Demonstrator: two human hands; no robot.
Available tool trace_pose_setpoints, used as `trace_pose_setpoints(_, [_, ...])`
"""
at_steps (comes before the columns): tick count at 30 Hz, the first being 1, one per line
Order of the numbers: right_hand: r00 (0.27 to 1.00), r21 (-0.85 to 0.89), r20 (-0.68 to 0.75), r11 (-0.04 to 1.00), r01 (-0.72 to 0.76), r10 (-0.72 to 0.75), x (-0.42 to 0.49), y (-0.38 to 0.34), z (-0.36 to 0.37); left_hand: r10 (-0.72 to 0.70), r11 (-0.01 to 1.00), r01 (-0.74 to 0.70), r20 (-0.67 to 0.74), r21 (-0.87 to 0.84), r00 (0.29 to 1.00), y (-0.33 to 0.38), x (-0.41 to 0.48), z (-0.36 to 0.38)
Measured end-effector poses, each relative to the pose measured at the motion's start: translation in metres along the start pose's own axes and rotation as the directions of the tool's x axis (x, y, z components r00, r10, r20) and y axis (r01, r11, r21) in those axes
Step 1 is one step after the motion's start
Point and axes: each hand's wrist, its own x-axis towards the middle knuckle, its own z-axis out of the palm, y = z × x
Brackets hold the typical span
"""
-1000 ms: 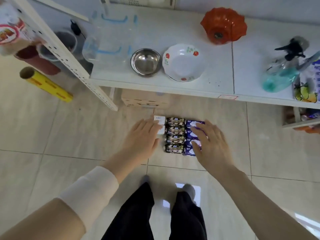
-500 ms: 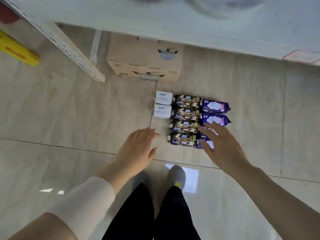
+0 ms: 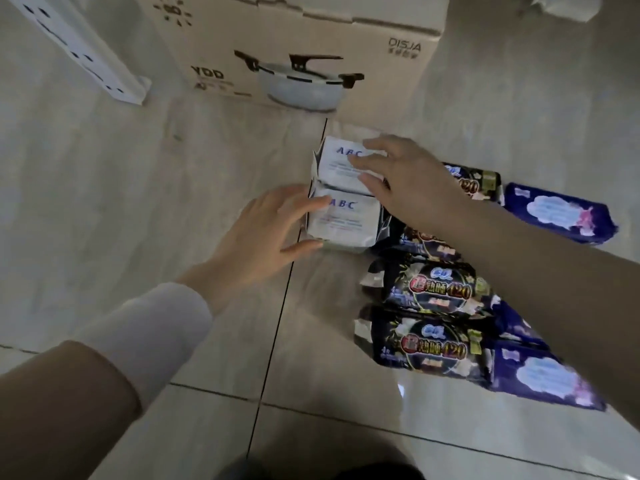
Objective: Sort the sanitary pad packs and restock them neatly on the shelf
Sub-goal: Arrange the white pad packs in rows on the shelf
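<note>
While the white perforated shelf upright (image 3: 79,50) only slants across the upper left of the frame, the sorting is happening on the pale tiled floor (image 3: 104,202). Left of centre, the left hand (image 3: 263,237) is spread wide, thumb and fingertips touching the left end of the nearer white film-wrapped pad pack (image 3: 343,220). This pack is printed "ABC" in blue, with smaller print below that is too blurred to read.

Just above it and touching lies a second white pack (image 3: 337,168), also marked "ABC". At top centre stands a tan cardboard box (image 3: 294,39) picturing a pot and lettered "YDD" and "DISJA".

The right hand (image 3: 412,181) rests splayed, straight fingers on the second pack and grips nothing. Below it run glossy black packs (image 3: 436,292) marked "420", then dark purple packs (image 3: 557,213) toward the right edge.

All the packs look light, soft and squashy, with slick wrappers. I would grip each across its short sides, not by the crimped end flaps.
</note>
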Motion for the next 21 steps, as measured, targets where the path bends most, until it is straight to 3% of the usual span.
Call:
trace_pose_setpoints(6, [0.997,-0.024,0.025,0.997,0.077,-0.076,0.014,0.024,0.02,0.097,0.99,-0.098,-0.017,-0.097,0.995,-0.029,0.008,0.028])
trace_pose_setpoints(14, [0.999,0.049,0.047,0.998,0.024,-0.026,0.029,0.033,0.021,0.103,0.968,-0.101,-0.006,-0.23,0.995,-0.035,0.013,0.036])
trace_pose_setpoints(21, [0.999,0.203,-0.026,0.978,-0.036,0.043,0.045,0.031,0.021,0.077,0.933,-0.114,-0.118,-0.342,0.99,-0.039,0.017,0.036])
